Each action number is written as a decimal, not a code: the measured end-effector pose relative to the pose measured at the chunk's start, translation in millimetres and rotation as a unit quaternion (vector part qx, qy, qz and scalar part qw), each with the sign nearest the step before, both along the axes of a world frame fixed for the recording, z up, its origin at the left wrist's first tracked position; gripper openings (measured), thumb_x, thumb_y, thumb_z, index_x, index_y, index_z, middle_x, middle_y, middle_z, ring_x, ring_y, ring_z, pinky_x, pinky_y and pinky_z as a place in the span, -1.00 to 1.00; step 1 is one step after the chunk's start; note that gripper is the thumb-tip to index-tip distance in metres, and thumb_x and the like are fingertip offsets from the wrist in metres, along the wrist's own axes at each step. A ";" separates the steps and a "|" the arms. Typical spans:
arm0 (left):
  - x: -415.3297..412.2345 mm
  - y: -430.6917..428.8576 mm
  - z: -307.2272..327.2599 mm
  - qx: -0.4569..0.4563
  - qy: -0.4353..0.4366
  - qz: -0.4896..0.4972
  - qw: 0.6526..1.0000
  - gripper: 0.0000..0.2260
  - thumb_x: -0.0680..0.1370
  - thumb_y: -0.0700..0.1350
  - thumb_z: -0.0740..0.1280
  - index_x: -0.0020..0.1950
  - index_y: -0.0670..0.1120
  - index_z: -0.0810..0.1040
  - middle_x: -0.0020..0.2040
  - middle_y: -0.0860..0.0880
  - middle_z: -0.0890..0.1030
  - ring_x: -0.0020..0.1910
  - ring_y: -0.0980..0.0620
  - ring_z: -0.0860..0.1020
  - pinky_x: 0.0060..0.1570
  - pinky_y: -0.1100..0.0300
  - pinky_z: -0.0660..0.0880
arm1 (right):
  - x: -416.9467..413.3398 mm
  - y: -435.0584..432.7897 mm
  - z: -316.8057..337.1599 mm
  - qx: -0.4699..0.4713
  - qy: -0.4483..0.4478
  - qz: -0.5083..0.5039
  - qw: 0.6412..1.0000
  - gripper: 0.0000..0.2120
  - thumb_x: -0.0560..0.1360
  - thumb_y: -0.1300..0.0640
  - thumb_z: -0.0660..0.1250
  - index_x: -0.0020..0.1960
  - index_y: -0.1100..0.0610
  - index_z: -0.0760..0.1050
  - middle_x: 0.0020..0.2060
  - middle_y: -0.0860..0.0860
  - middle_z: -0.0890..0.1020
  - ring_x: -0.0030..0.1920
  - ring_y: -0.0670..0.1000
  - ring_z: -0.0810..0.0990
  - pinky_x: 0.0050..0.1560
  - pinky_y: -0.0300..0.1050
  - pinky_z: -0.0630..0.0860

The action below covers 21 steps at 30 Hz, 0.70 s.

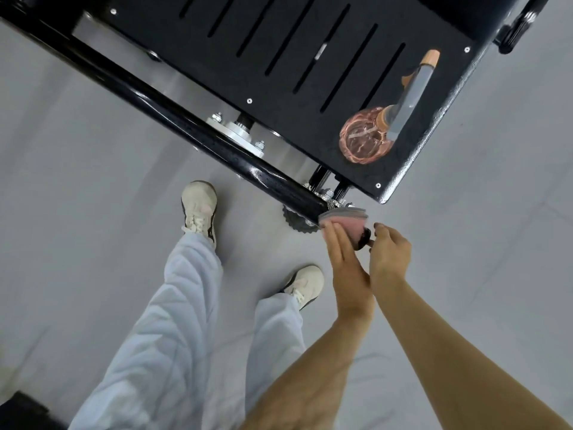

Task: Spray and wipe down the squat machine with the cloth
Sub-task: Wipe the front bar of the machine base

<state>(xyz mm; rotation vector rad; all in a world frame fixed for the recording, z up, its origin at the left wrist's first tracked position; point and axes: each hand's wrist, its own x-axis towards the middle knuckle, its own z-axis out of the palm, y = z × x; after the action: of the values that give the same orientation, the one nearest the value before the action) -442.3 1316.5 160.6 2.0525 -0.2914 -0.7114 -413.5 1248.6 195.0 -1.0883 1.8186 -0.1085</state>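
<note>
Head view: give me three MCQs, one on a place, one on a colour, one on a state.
1. Where is the bottle? A on the floor; B on the footplate; C in a hand.
2. What colour is the cloth? A green; B blue; C pink.
3. How is the left grip? A fingers straight on the cloth; B fisted, away from the cloth; C round the bottle.

Key: B, the bottle stands on the slotted black plate. C, a pink fold shows at the end of the bar. A, its straight fingers lie on the cloth.
</note>
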 end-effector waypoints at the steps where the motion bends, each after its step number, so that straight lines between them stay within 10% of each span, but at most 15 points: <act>1: 7.3 -7.3 3.9 -0.011 0.090 0.094 0.991 -0.49 0.64 0.15 0.08 0.54 0.12 0.00 0.51 0.18 0.11 0.47 0.27 0.11 0.41 0.38 0.07 | 1.5 0.6 0.4 0.000 0.004 -0.003 1.000 -0.78 0.57 0.18 0.16 0.01 0.21 0.57 -0.18 0.02 0.59 -0.09 0.08 0.58 0.01 -0.05 0.51; 4: 16.9 -21.8 4.0 -0.020 0.341 0.198 0.919 -0.73 0.61 0.02 0.16 0.14 -0.12 0.51 0.00 -0.01 0.60 -0.04 0.12 0.59 0.05 0.28 0.44 | 8.1 -2.2 1.4 0.017 0.026 -0.009 0.999 -0.77 0.57 0.14 0.15 -0.09 0.20 0.54 -0.31 -0.02 0.51 -0.21 0.06 0.54 -0.13 -0.03 0.52; 8: 46.8 -24.8 1.1 -0.040 0.549 0.311 0.775 -0.75 0.63 -0.24 -0.02 -0.08 -0.13 0.42 -0.37 -0.08 0.54 -0.54 0.09 0.45 -0.51 0.32 0.35 | 10.1 -6.7 3.3 0.011 0.053 0.015 0.998 -0.66 0.57 0.14 0.11 0.03 0.39 0.51 -0.26 0.14 0.53 -0.07 0.26 0.58 -0.02 0.09 0.51; 12: 108.5 -14.8 -0.9 0.029 0.502 0.369 0.782 -0.65 0.65 -0.18 -0.12 -0.13 -0.23 0.39 -0.56 -0.17 0.44 -0.71 -0.02 0.34 -0.59 0.27 0.19 | 7.3 -2.6 10.3 0.055 0.053 0.069 0.995 -0.70 0.59 0.11 0.12 -0.10 0.32 0.46 -0.20 0.17 0.49 -0.31 0.07 0.39 -0.32 -0.11 0.29; 18: 226.8 14.6 3.8 0.005 0.461 0.492 0.738 -0.61 0.65 -0.20 -0.03 -0.39 -0.02 0.16 -0.64 0.06 0.19 -0.74 0.15 0.02 -0.65 0.45 -0.10 | 13.4 2.5 8.3 0.076 0.036 0.013 0.996 -0.75 0.62 0.06 0.09 -0.09 0.18 0.45 -0.20 0.07 0.48 -0.14 0.07 0.41 -0.08 -0.10 0.35; 21: 254.6 22.2 5.9 0.006 0.409 0.473 0.781 -0.64 0.64 -0.28 0.01 -0.35 -0.05 0.19 -0.70 0.07 0.16 -0.76 0.15 0.03 -0.67 0.48 -0.06 | 16.1 2.8 3.8 0.081 0.039 -0.030 0.996 -0.68 0.62 0.06 0.09 -0.23 0.18 0.38 -0.32 0.03 0.39 -0.16 0.08 0.36 -0.10 -0.10 0.32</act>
<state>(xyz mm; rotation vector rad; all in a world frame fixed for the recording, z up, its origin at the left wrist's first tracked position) -187.7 1338.6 166.5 1.4067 1.1664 -0.8340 -397.4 1251.4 198.8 -0.9349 1.8950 0.0448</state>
